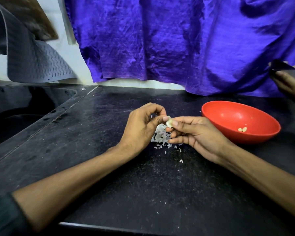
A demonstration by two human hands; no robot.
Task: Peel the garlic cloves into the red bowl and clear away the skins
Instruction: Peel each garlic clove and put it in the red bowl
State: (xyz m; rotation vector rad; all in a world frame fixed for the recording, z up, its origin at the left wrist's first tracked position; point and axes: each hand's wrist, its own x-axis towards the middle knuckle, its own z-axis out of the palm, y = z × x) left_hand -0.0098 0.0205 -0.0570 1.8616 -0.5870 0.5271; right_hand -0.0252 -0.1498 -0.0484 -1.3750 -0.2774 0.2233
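**Clove pinched between both hands, left of the bowl**

Nearest the lens: a dark sleeve (2,217) at lower left, bare forearms reaching forward over the black counter (109,176); left hand (141,125) and right hand (196,133) meeting just left of the bowl (225,138), above the counter.

Pinched from both sides: one pale clove (169,123); left thumb and curled fingers on its left side, right thumb and forefinger clamped on its right side; remaining right fingers folded loosely beneath.

Directly under the hands, left of the bowl: a heap of white skins (161,136), partly hidden by the left hand; stray flecks scattered nearer the camera from there.

Bowl itself red, standing on the counter, close to the right hand but apart from it; two peeled cloves (242,129) lying together low inside, plus a few tiny bits higher on the inner wall.

Behind the bowl: crinkled blue cloth (177,40) hanging down to the counter's back edge.

Far left of the bowl: a dark sink (20,113); above it a grey ribbed mat (36,63) drooping against the wall.

Beyond the bowl's right side, at the frame edge: another person's hand (286,84) with a dark flat thing, too cropped to identify.
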